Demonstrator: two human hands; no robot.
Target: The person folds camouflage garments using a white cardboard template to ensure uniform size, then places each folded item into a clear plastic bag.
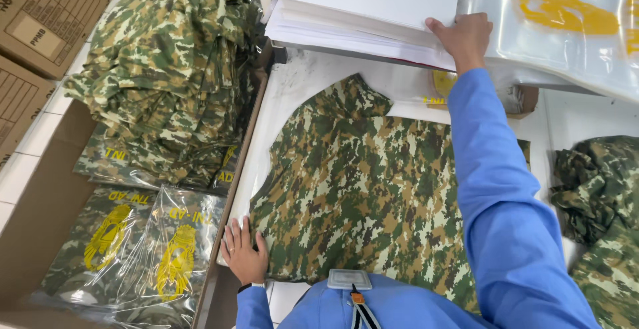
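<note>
Right hand draws a white sheet from the stack while the left hand steadies the camouflage garment.

The camouflage garment [359,189] lies flat on the white table [293,89], directly in front of the person. The right hand [462,36] reaches far forward, arm nearly straight in a blue sleeve, fingers curled over the near edge of the stack of white sheets [366,6], just beside the clear printed bags [566,22]; it appears to pinch the top sheets, though the thumb is hidden. For a clean pull, grip one sheet only and lift its edge before drawing it back. The left hand [243,252] rests open, fingers spread, palm down at the garment's lower left edge, holding nothing. Keep that pressure so the fabric stays flat. Bagged garments [140,249] lie in the carton to the left.
</note>
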